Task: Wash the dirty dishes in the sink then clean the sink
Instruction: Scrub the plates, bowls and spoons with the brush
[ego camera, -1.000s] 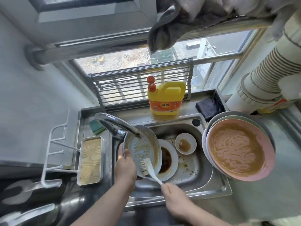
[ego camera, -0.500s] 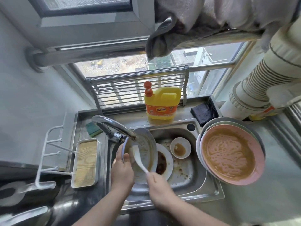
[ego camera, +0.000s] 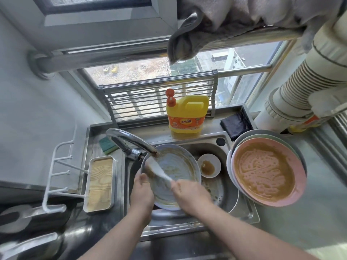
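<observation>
The step in hand is scrubbing, judged from the pose: a grey plate (ego camera: pixel 176 175) is held tilted over the sink (ego camera: pixel 242 209) at frame centre, directly under the tap (ego camera: pixel 129 141). No water stream can be made out.

- Left hand (ego camera: pixel 140 194): grasps the plate's left rim, thumb over the edge.
- Right hand (ego camera: pixel 189 194): clenched round the handle of a white brush (ego camera: pixel 159 170), whose head lies on the plate's upper left face. Brown residue rings the plate's inner wall.

Other dishes:
- A small white dish (ego camera: pixel 208 165) with brown sauce stands in the basin, just right of the plate.
- A stack of plates (ego camera: pixel 266 171), the top one pink and coated in brown sauce, rests on the sink's right edge.

Supplies: a yellow detergent jug (ego camera: pixel 185 114) stands behind the basin at upper centre; a green sponge (ego camera: pixel 108 146) lies left of the tap.

Progress is early: most dishes are unwashed and the basin floor is soiled.

The next move calls for sweeping the brush round the residue ring while the left hand keeps the plate steady. A wet rim may slip.
</observation>
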